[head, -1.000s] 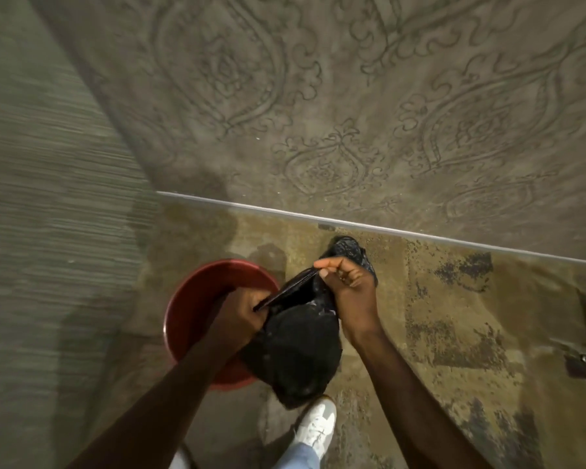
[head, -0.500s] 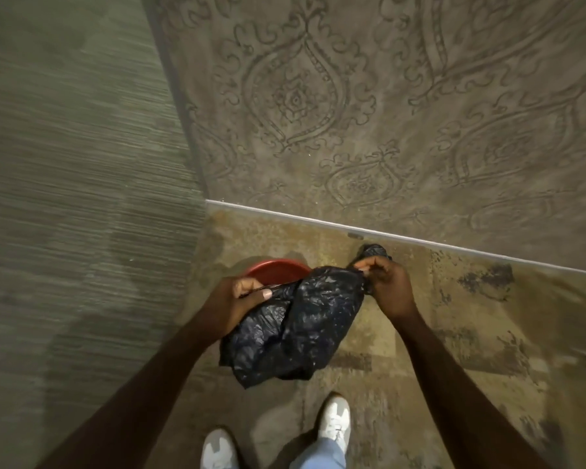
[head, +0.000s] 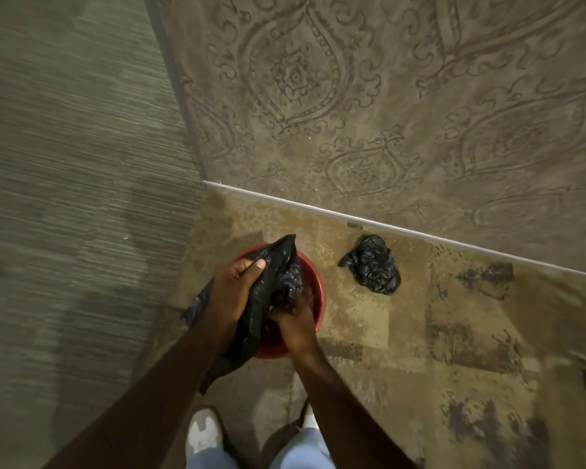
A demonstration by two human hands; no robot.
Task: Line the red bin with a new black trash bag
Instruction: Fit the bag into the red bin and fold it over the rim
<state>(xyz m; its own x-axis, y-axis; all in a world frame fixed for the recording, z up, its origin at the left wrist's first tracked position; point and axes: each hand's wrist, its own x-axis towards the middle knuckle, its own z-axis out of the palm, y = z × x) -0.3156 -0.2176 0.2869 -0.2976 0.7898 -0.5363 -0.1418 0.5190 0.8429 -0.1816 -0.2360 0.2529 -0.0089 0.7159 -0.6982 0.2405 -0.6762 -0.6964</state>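
Observation:
The red bin (head: pixel 313 282) stands on the floor in the room's corner, mostly covered by a crumpled black trash bag (head: pixel 281 265). My left hand (head: pixel 237 292) grips the bag's left side at the bin's rim, thumb on top. My right hand (head: pixel 293 321) reaches down inside the bin with its fingers buried in the bag's plastic. Part of the bag hangs outside the bin under my left forearm.
A second, bunched-up black bag (head: pixel 374 264) lies on the floor to the right of the bin, near the patterned wall (head: pixel 386 113). Another wall (head: pixel 65 164) runs along the left. My white shoes (head: pixel 203 434) stand just behind the bin.
The bag was held stretched between both hands above the bin; now it is down over the bin, and my right hand has gone inside. The other bag on the floor has come into sight.

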